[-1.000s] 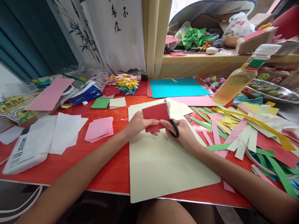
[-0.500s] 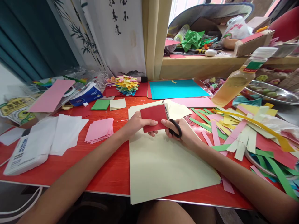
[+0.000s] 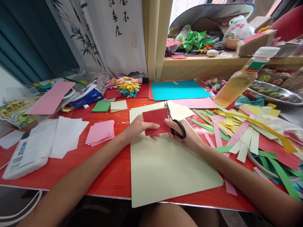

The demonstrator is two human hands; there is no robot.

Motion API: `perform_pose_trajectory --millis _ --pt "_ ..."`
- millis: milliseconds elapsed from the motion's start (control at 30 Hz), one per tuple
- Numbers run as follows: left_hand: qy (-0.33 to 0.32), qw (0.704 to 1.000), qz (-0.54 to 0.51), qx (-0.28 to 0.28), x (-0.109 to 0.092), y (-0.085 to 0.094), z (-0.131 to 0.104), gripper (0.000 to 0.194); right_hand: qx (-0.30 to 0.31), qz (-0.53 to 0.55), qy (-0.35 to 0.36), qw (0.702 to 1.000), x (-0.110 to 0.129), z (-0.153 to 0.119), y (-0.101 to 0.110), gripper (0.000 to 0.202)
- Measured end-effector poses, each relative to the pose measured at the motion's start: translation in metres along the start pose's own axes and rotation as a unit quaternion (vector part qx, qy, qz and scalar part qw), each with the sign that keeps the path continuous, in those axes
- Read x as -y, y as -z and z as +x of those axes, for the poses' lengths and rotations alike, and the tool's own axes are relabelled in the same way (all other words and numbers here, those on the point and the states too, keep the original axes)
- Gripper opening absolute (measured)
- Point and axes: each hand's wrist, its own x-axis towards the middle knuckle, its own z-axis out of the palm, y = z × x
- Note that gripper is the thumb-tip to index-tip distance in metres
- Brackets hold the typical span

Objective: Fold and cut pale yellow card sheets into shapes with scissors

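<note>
Between my hands is a dark red square of paper [image 3: 155, 118], held above large pale cream sheets [image 3: 165, 170]. My left hand [image 3: 139, 126] pinches its left side, thumb on top and fingers underneath. In my right hand [image 3: 183, 132] are black-handled scissors [image 3: 181, 128], their blades pointing away from me along the paper's right edge. The right thumb rests close to that edge; whether it presses on the paper I cannot tell. Pink paper squares [image 3: 100, 132] lie in a pile left of my left hand, with a green square [image 3: 101, 106] and a cream square [image 3: 118, 106] behind.
Cut paper strips [image 3: 227, 129] in several colours cover the table's right side. A bottle of yellowish liquid [image 3: 233, 85] stands behind them. Blue sheets [image 3: 180, 90] and a folded-paper ball [image 3: 128, 86] lie at the back. White tissues [image 3: 67, 135] rest on a package at left.
The scissors have turned in my right hand, so more of the blades and the handle loop shows beside the red paper. My left hand keeps its hold.
</note>
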Motion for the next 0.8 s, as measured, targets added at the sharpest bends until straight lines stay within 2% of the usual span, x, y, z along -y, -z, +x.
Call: perform_pose_trajectory --millis 233,400,800 --pt "0.035 0.996 -0.076 -0.033 -0.005 0.009 0.001 0.007 0.069 -0.013 -0.015 0.997 0.006 0.002 0.007 0.054" --pt "0.068 0.993 -0.091 -0.024 -0.006 0.015 0.003 0.006 0.072 -0.032 -0.024 0.997 0.006 0.002 0.008 0.054" --pt "0.087 0.990 -0.105 -0.025 -0.009 0.018 0.004 0.002 0.077 -0.064 -0.029 0.995 0.017 -0.002 0.008 0.051"
